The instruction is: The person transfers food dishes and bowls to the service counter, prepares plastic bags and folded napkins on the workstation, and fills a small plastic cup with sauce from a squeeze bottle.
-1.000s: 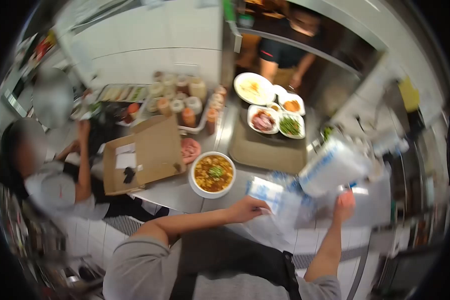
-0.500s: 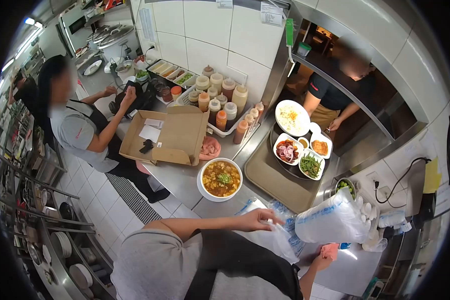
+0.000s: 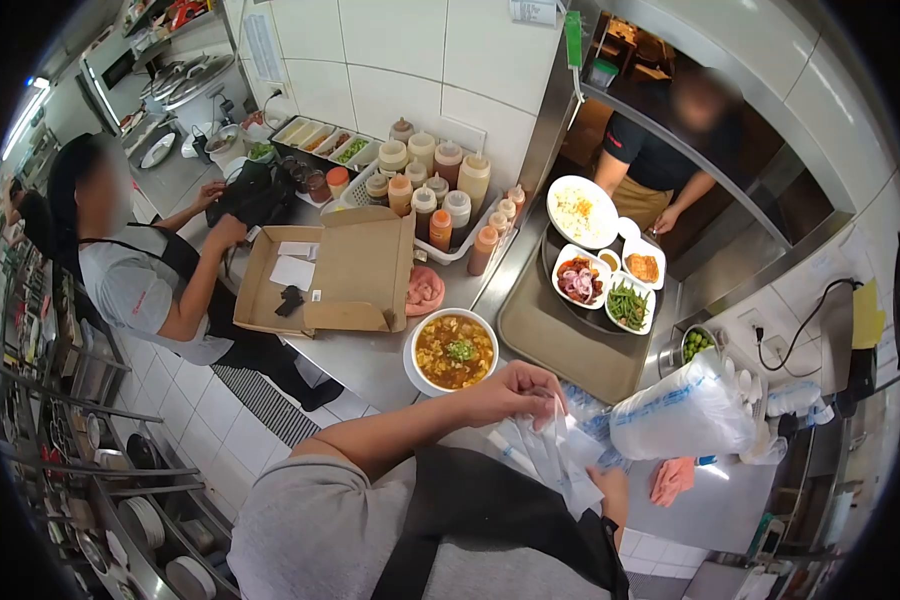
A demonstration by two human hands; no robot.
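My left hand point(image 3: 518, 393) pinches the upper edge of a clear plastic bag point(image 3: 555, 455), which hangs down in front of my apron. Low at the bag's right side is my right hand point(image 3: 611, 488); its fingers are partly hidden by the plastic, and their grip is unclear. A pink cloth point(image 3: 672, 481) lies on the steel counter to the right of that hand. Just beyond my left hand stands a white bowl of soup point(image 3: 455, 350) topped with chopped greens. A large roll of plastic bags point(image 3: 682, 410) rests behind the right hand.
An open cardboard box point(image 3: 360, 265), sauce bottles point(image 3: 440, 190) and another pink cloth point(image 3: 425, 290) are at the left. A brown tray point(image 3: 570, 350) lies ahead, near dishes of food point(image 3: 582, 212). One co-worker point(image 3: 135, 270) is at left; another person point(image 3: 660, 150) stands behind the pass window.
My right hand has let go of the pink cloth and moved left to the plastic bag. My left hand now holds the bag higher. The left co-worker's hands have lowered onto a black bag.
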